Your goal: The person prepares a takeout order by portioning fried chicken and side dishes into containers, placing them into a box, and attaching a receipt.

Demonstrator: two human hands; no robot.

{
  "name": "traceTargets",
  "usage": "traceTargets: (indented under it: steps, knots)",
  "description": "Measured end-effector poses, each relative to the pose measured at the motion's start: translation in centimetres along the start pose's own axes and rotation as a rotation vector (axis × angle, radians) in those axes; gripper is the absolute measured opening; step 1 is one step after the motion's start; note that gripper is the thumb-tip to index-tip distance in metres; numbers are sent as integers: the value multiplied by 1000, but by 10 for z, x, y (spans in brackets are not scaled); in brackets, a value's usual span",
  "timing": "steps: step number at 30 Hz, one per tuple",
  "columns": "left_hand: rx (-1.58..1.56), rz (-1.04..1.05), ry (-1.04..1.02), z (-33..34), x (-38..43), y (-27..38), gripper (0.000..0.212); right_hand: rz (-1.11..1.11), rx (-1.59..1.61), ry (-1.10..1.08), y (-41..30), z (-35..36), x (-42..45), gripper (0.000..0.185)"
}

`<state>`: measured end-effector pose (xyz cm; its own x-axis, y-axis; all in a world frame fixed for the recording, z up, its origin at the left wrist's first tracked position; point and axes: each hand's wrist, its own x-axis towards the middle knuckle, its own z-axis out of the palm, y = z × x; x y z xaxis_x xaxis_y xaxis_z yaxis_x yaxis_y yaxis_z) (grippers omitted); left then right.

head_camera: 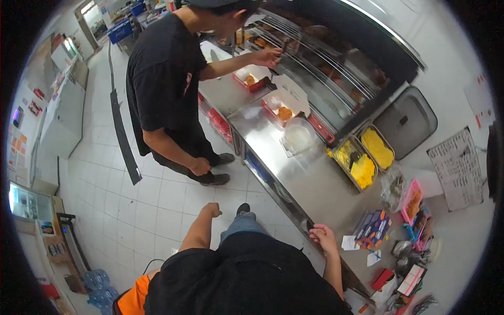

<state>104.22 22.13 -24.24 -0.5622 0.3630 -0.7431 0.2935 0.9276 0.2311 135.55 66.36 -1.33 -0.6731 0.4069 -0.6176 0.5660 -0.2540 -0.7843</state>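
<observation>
My left hand (212, 209) hangs over the tiled floor, its fingers curled; whether it holds anything cannot be told. At the edge of the steel counter (291, 177), my right hand (323, 236) has a small dark item (310, 225) between thumb and fingers, too blurred to name. Farther up the counter are two open red-and-white food boxes (271, 114), (252, 84), each with a white mound and a browned piece of food. A clear plastic container (298, 138) lies beside the nearer one. Two metal trays (356, 167), (377, 146) hold yellow food.
A co-worker (169, 86) in black stands at the left, one arm reaching to a glass-fronted food display (315, 63). A dark tray lid (409, 122) leans on the wall. A purple box (372, 228) and a pink basket (412, 201) stand at the right. Blue water bottles (98, 289) are at lower left.
</observation>
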Motion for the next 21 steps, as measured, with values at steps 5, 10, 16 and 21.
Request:
traceTargets:
  steps: [5, 10, 16, 21]
  knots:
    - [-90, -56, -56, -28, 25, -41, 49, -61, -104, -104, -78, 65, 36, 29]
    - [-31, -4, -41, -16, 47, -86, 51, 12, -83, -86, -112, 99, 62, 29]
    - [1, 97, -81, -13, 64, -88, 54, 91, -90, -104, -107, 100, 71, 28]
    - [-37, 54, -48, -14, 61, -92, 53, 30, -170, -142, -110, 93, 93, 26]
